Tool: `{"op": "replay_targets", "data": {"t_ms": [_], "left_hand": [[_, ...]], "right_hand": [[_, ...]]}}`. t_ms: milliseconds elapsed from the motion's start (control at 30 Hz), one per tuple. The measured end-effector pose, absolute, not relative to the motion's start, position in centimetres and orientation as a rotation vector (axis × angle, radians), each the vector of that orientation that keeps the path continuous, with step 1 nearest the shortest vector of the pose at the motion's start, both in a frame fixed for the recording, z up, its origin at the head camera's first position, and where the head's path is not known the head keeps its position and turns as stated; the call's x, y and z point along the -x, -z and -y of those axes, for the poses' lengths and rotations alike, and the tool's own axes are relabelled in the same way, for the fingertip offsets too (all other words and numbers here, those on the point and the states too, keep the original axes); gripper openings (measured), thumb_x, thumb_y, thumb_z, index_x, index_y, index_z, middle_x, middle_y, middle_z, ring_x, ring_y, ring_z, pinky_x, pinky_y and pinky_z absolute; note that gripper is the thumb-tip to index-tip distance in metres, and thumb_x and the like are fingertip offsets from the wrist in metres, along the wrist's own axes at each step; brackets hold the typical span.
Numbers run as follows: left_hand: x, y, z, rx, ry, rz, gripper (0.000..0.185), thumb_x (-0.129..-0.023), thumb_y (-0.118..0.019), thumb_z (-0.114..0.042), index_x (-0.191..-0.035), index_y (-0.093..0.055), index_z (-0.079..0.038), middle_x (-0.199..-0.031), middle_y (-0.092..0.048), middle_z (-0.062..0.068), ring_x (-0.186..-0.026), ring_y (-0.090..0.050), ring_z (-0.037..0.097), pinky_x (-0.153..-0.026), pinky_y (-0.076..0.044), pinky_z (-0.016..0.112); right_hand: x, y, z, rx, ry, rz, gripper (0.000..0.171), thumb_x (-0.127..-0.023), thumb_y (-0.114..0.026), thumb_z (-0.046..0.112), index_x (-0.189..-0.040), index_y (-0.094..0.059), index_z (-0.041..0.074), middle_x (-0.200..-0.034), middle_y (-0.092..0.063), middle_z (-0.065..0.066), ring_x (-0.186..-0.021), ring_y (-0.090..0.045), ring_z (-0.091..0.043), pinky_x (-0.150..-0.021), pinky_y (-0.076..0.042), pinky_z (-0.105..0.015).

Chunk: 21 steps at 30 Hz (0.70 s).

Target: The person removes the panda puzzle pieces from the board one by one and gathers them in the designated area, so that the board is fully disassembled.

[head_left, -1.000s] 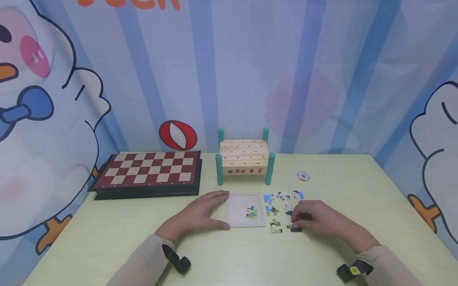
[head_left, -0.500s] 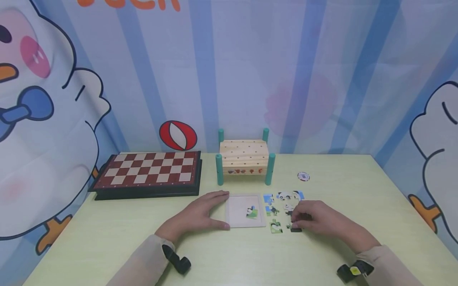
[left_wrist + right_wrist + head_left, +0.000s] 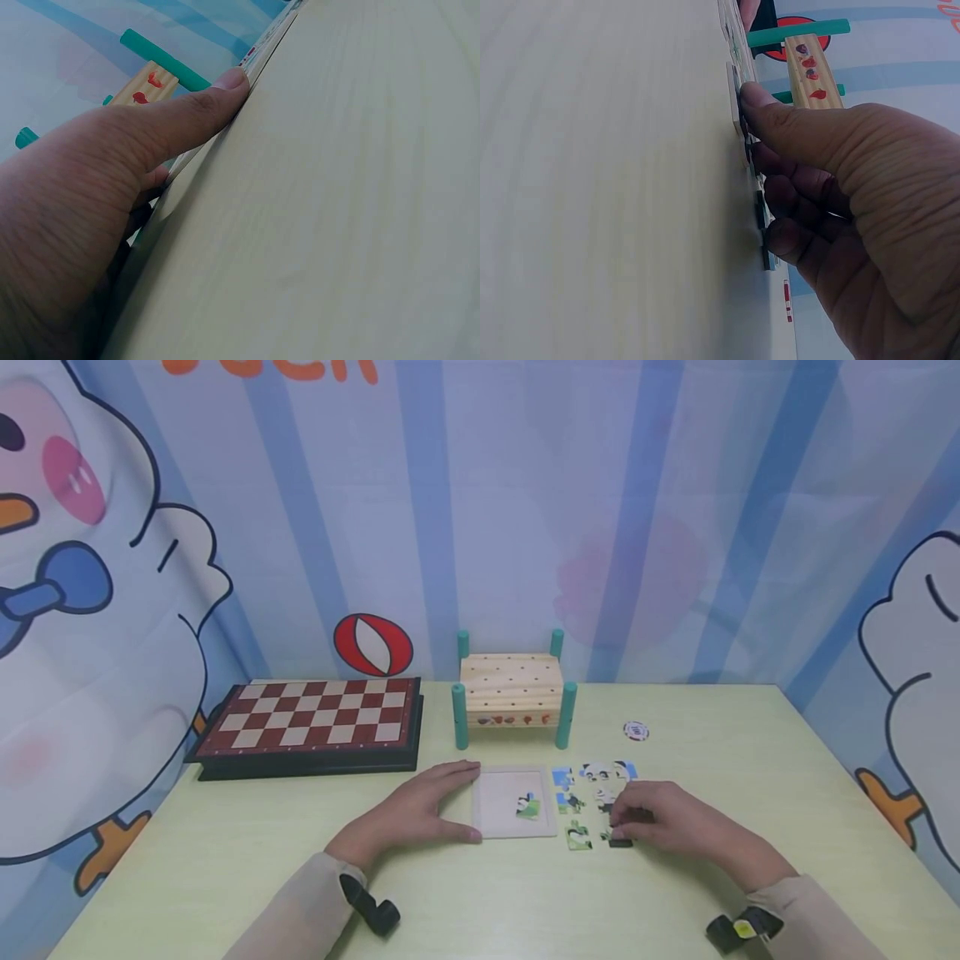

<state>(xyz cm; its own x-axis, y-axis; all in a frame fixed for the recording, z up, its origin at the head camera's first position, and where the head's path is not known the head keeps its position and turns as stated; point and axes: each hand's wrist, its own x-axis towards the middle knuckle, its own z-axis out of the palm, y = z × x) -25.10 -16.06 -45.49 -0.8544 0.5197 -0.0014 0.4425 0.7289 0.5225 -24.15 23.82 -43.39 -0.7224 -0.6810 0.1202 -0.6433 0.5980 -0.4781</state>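
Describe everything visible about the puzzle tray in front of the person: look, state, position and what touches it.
The puzzle tray is a flat, pale, square board with a thin raised rim, apparently wood or card. It lies flat on the light green table, just in front of the wooden peg bench. Its recess is nearly bare: one puzzle piece, green with a bit of panda, sits near its right edge. The left hand rests against its left side, fingers at the far corner and thumb at the near corner. Loose pieces lie to its right, apart from it.

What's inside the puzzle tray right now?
One piece lies in the tray, near its right edge; the rest shows bare. The left hand covers only the tray's left rim.
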Motion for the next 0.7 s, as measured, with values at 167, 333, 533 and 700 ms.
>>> {"op": "replay_targets", "data": {"t_ms": [167, 333, 533, 700], "left_hand": [[25.11, 45.50, 16.07, -0.793, -0.774, -2.788, 0.098, -0.075, -0.072, -0.073, -0.156, -0.039, -0.027, -0.161, -0.032, -0.011, -0.149, -0.026, 0.015, -0.120, -0.027, 0.046], [25.07, 45.48, 16.06, -0.797, -0.757, -2.798, 0.098, -0.076, -0.071, -0.073, -0.156, -0.039, -0.028, -0.161, -0.032, -0.012, -0.149, -0.026, 0.014, -0.120, -0.027, 0.044], [25.11, 45.49, 16.05, -0.789, -0.756, -2.797, 0.099, -0.075, -0.071, -0.074, -0.156, -0.038, -0.028, -0.161, -0.032, -0.012, -0.149, -0.026, 0.014, -0.120, -0.027, 0.044], [25.18, 45.56, 16.10, -0.796, -0.753, -2.796, 0.099, -0.075, -0.071, -0.074, -0.157, -0.038, -0.028, -0.161, -0.032, -0.011, -0.149, -0.026, 0.014, -0.120, -0.027, 0.044]], "right_hand": [[24.16, 43.37, -23.89, 1.165, 0.813, -2.742, 0.008, -0.093, -0.074, 0.022, -0.092, -0.072, 0.029, -0.093, -0.064, 0.018, -0.082, -0.056, -0.002, -0.071, -0.052, -0.026], [24.14, 43.18, -23.94, 1.208, 0.914, -2.760, 0.007, -0.096, -0.072, 0.022, -0.097, -0.070, 0.029, -0.088, -0.063, 0.019, -0.076, -0.055, -0.003, -0.065, -0.051, -0.023], [24.22, 43.24, -24.06, 1.229, 0.973, -2.775, 0.009, -0.095, -0.072, 0.020, -0.097, -0.068, 0.028, -0.087, -0.063, 0.020, -0.077, -0.059, -0.002, -0.066, -0.054, -0.025], [24.23, 43.29, -24.03, 1.205, 1.000, -2.755, 0.013, -0.092, -0.075, 0.016, -0.096, -0.068, 0.027, -0.088, -0.064, 0.020, -0.078, -0.061, -0.003, -0.068, -0.056, -0.026]]}}
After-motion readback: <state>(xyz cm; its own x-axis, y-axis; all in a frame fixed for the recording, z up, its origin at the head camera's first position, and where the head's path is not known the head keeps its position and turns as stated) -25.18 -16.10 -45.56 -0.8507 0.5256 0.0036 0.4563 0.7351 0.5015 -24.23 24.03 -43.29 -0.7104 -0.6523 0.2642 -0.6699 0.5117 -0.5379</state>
